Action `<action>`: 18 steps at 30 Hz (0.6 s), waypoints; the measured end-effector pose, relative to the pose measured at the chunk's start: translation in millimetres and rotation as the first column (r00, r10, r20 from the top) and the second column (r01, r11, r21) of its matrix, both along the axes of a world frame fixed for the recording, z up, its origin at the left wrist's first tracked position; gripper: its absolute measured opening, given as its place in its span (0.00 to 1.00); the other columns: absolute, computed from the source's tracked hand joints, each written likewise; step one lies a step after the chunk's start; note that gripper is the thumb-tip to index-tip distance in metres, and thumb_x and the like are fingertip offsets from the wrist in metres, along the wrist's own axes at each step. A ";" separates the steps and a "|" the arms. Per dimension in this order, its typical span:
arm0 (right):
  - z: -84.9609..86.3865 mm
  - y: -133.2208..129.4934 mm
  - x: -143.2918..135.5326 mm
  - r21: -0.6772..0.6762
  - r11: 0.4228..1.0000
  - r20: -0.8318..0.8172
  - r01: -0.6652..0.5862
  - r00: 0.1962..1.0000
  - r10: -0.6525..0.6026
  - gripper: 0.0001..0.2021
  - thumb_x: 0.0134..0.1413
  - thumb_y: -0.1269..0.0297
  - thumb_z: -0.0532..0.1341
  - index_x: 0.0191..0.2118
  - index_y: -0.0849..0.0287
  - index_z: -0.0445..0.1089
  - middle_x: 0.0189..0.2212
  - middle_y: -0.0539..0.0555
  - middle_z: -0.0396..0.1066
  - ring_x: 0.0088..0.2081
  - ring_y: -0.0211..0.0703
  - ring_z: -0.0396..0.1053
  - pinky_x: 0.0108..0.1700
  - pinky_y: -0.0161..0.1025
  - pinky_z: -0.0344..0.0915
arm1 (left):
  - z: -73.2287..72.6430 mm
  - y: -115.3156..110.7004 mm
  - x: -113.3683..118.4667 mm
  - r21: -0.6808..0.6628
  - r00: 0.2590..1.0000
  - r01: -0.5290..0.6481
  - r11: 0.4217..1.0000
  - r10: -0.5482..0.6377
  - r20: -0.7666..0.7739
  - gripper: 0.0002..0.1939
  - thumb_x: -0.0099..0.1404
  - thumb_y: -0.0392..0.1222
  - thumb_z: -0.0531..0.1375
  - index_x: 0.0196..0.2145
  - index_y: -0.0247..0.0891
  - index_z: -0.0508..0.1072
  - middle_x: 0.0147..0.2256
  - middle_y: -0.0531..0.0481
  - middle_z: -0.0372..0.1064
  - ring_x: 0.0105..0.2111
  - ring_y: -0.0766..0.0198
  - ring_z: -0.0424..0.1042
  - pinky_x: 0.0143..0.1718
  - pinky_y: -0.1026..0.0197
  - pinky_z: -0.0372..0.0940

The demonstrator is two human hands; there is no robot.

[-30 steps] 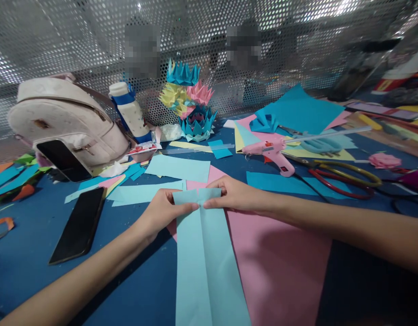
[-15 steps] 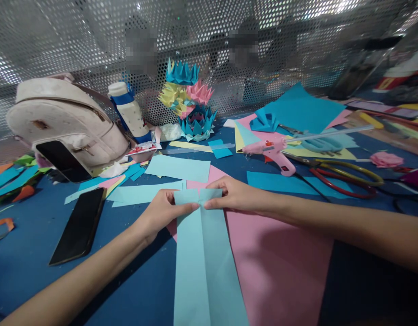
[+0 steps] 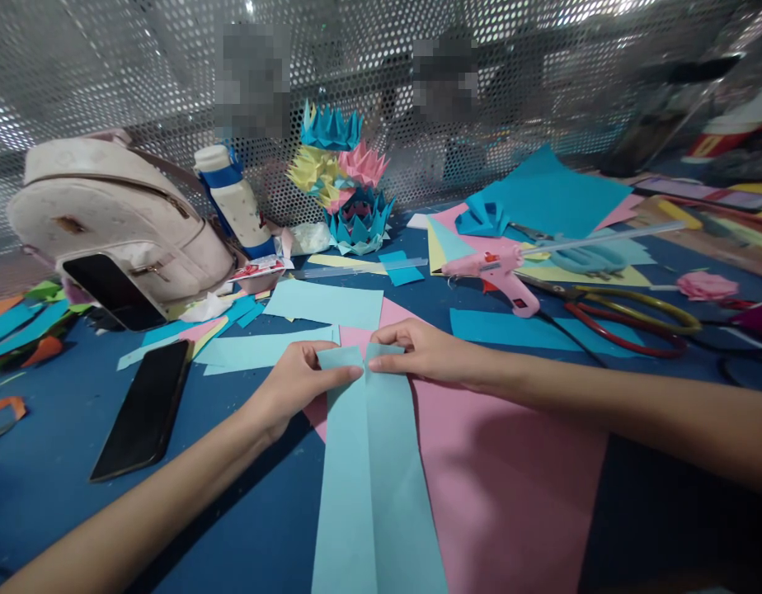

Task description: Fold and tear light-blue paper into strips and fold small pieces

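Observation:
Between my two hands is a long light blue sheet of paper (image 3: 372, 487), with a lengthwise crease down its middle and a short split at its far end. My left hand (image 3: 300, 379) pinches the piece left of the split, thumb on top. On the other side of the split, my right hand (image 3: 411, 353) pinches the paper between thumb and fingers. The sheet runs toward me and out of the bottom of the view. Beneath it lies a large pink sheet of paper (image 3: 517, 487). Just beyond my hands rests a light blue paper piece (image 3: 324, 305).
A black phone (image 3: 143, 412) lies left of my left arm. Behind it stand a pale backpack (image 3: 109, 223) and a bottle (image 3: 236, 202). Folded paper flowers (image 3: 341, 173) rise at the back. A pink glue gun (image 3: 496, 272) and scissors (image 3: 622, 318) are at the right.
The sheet's near part has swung slightly and its right edge now bows more. Both hands keep their pinch, with only a small shift of the right hand.

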State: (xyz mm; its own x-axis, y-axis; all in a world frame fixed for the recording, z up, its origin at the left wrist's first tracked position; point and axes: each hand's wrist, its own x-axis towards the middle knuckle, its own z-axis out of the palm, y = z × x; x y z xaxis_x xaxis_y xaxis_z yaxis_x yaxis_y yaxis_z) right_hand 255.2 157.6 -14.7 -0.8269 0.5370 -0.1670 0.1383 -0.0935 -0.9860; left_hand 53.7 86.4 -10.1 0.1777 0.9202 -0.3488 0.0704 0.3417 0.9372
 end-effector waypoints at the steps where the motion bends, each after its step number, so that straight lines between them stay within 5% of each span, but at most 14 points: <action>1: 0.1 -0.1 -0.2 0.013 1.000 0.003 0.000 1.000 0.000 0.11 0.51 0.57 0.66 0.32 0.60 0.71 0.30 0.51 0.72 0.32 0.37 0.69 0.35 0.33 0.65 | 0.0 0.3 0.0 -0.005 1.000 0.002 1.000 -0.002 0.004 0.13 0.50 0.42 0.71 0.30 0.33 0.74 0.27 0.49 0.74 0.26 0.64 0.71 0.29 0.64 0.64; 18: 1.2 0.8 1.5 0.073 0.997 0.072 0.026 0.997 -0.031 0.13 0.51 0.54 0.65 0.31 0.61 0.70 0.23 0.46 0.62 0.22 0.30 0.56 0.20 0.29 0.50 | 1.2 -0.1 0.2 -0.003 1.000 -0.016 1.000 0.016 0.011 0.12 0.50 0.43 0.71 0.29 0.33 0.75 0.26 0.51 0.74 0.25 0.65 0.71 0.28 0.65 0.63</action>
State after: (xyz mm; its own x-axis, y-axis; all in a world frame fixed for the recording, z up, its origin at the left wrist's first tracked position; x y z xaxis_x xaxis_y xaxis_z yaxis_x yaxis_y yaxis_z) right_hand 256.7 158.4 -13.5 -0.7981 0.5729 -0.1866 0.2089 -0.0273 -0.9776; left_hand 53.9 86.3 -8.9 0.1671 0.9217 -0.3501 0.0550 0.3458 0.9367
